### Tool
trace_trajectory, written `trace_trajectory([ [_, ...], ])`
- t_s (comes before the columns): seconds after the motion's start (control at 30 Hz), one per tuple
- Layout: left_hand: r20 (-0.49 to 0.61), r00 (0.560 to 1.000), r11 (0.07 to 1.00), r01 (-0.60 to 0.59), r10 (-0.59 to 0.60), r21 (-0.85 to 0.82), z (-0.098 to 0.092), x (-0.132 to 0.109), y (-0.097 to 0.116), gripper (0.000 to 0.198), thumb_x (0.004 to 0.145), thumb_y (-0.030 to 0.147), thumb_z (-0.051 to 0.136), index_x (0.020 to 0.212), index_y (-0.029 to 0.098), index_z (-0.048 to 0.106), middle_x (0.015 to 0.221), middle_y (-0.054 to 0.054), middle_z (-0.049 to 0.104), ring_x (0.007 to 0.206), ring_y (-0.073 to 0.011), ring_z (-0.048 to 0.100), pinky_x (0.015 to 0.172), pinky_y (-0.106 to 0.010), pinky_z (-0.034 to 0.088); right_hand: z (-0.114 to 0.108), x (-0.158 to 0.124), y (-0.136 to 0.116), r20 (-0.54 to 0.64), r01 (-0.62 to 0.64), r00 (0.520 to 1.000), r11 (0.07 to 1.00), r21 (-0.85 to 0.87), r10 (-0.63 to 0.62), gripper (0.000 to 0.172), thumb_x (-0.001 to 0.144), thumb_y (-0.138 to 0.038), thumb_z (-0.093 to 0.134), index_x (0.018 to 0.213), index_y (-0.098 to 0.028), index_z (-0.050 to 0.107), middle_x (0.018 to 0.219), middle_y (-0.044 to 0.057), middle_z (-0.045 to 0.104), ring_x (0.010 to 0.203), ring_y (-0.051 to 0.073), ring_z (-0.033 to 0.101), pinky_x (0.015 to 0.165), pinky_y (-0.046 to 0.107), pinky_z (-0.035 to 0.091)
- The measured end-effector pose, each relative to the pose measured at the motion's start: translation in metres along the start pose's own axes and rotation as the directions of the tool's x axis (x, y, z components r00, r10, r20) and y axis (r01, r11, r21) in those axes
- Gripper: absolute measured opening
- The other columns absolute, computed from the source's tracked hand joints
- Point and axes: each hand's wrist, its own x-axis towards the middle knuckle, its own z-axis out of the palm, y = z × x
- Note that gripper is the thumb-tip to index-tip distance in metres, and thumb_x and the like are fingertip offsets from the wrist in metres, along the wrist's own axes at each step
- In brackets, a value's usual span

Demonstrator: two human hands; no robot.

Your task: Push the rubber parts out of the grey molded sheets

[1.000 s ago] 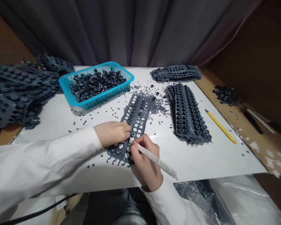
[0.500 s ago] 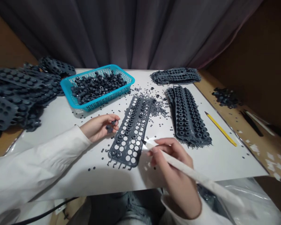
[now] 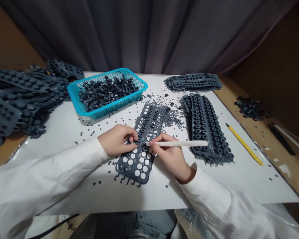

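Observation:
A dark rubber sheet [image 3: 134, 175] with rows of ring-shaped bumps and round holes showing white lies slanted on the white tabletop. My left hand [image 3: 118, 140] rests at its left edge, fingers curled inward and fingertips over the sheet; whatever they hold is hidden. My right hand [image 3: 169, 155] is closed on a white pen-like tool [image 3: 181, 143], held almost level, its tip over the middle of the sheet near my left fingertips. Behind the sheet, small dark discs [image 3: 173, 118] are scattered on the white surface.
A blue basket [image 3: 99, 113] of small dark rubber pieces stands at the back left. Dark rubber sheets [image 3: 27, 96] pile up at far left. More sheets [image 3: 206, 127] are stacked on the right, beside a yellow cutter [image 3: 244, 143]. A grey curtain [image 3: 154, 36] hangs behind.
My left hand has moved right onto the sheet, and its dark pieces no longer show. My right hand has moved up and left, bringing the tool's tip over the sheet. The view has shifted slightly.

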Motion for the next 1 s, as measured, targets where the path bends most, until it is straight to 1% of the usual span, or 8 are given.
trace_trajectory([
  [0.1,0.049,0.991,0.963,-0.133,0.125,0.235,0.001,0.003,0.002,0.009,0.071,0.021,0.063,0.079,0.015,0.063,0.074,-0.002,0.061,0.068,-0.0142,0.055,0.063,-0.024,0.041,0.002,0.000,0.002,-0.025,0.025,0.999,0.999,-0.041,-0.026,0.010,0.076,-0.023,0.062,0.072,-0.019,0.054,0.060,-0.003,0.059,0.055,0.012,0.055,0.054,0.022,0.042],
  [0.2,0.102,0.985,0.928,-0.164,0.137,0.335,0.004,0.005,0.002,0.009,0.075,0.021,0.062,0.081,0.015,0.062,0.078,-0.003,0.062,0.073,-0.0166,0.057,0.067,-0.025,0.042,0.004,0.000,0.001,-0.052,0.054,0.997,0.991,-0.124,-0.061,0.017,0.076,-0.022,0.063,0.064,-0.019,0.051,0.056,-0.004,0.055,0.053,0.011,0.051,0.052,0.021,0.039],
  [0.43,0.206,0.963,0.889,-0.244,0.174,0.389,0.003,0.003,0.003,0.015,0.082,0.019,0.054,0.094,0.016,0.063,0.088,-0.005,0.062,0.081,-0.0187,0.059,0.072,-0.027,0.045,0.009,-0.004,-0.004,-0.039,0.089,0.995,0.981,-0.172,-0.097,0.020,0.075,-0.019,0.061,0.060,-0.019,0.048,0.052,-0.006,0.051,0.049,0.009,0.048,0.049,0.019,0.034],
  [0.63,0.266,0.947,0.859,-0.284,0.181,0.427,0.002,0.007,0.004,0.019,0.088,0.020,0.043,0.086,0.015,0.061,0.084,-0.006,0.061,0.072,-0.0181,0.058,0.064,-0.027,0.043,0.011,-0.008,-0.003,-0.034,0.126,0.990,0.969,-0.213,-0.136,0.023,0.074,-0.015,0.060,0.058,-0.019,0.044,0.048,-0.008,0.044,0.045,0.007,0.041,0.047,0.018,0.031],
  [0.73,0.149,0.970,0.937,-0.226,0.192,0.268,0.003,0.007,-0.007,0.020,0.089,0.024,0.044,0.083,0.015,0.061,0.080,-0.005,0.062,0.070,-0.0168,0.058,0.064,-0.026,0.043,0.011,-0.007,-0.002,-0.038,0.116,0.991,0.969,-0.220,-0.127,0.023,0.073,-0.014,0.059,0.057,-0.019,0.044,0.048,-0.008,0.044,0.045,0.007,0.040,0.046,0.018,0.030],
  [0.8,-0.002,0.993,0.989,-0.117,0.118,0.093,0.004,0.005,-0.016,0.019,0.086,0.029,0.050,0.081,0.016,0.063,0.077,-0.003,0.064,0.070,-0.0160,0.059,0.066,-0.025,0.043,0.011,-0.007,-0.002,-0.038,0.106,0.992,0.969,-0.223,-0.117,0.023,0.073,-0.014,0.059,0.057,-0.019,0.044,0.047,-0.008,0.043,0.045,0.006,0.040,0.046,0.018,0.030],
  [0.87,-0.113,0.994,0.999,-0.003,-0.002,-0.044,0.006,0.002,-0.022,0.020,0.083,0.034,0.056,0.081,0.016,0.064,0.078,-0.002,0.067,0.072,-0.0163,0.060,0.067,-0.025,0.043,0.011,-0.006,-0.003,-0.034,0.101,0.993,0.970,-0.223,-0.111,0.023,0.073,-0.014,0.059,0.057,-0.019,0.044,0.047,-0.008,0.043,0.045,0.006,0.040,0.046,0.018,0.030],
  [1.0,-0.172,0.973,0.979,0.125,-0.152,-0.159,0.010,-0.002,-0.022,0.024,0.078,0.039,0.059,0.079,0.017,0.066,0.080,-0.002,0.069,0.076,-0.0189,0.060,0.072,-0.028,0.043,0.011,-0.006,-0.004,-0.034,0.101,0.993,0.972,-0.213,-0.111,0.023,0.072,-0.014,0.059,0.056,-0.019,0.044,0.048,-0.008,0.044,0.045,0.007,0.040,0.046,0.018,0.031],
])
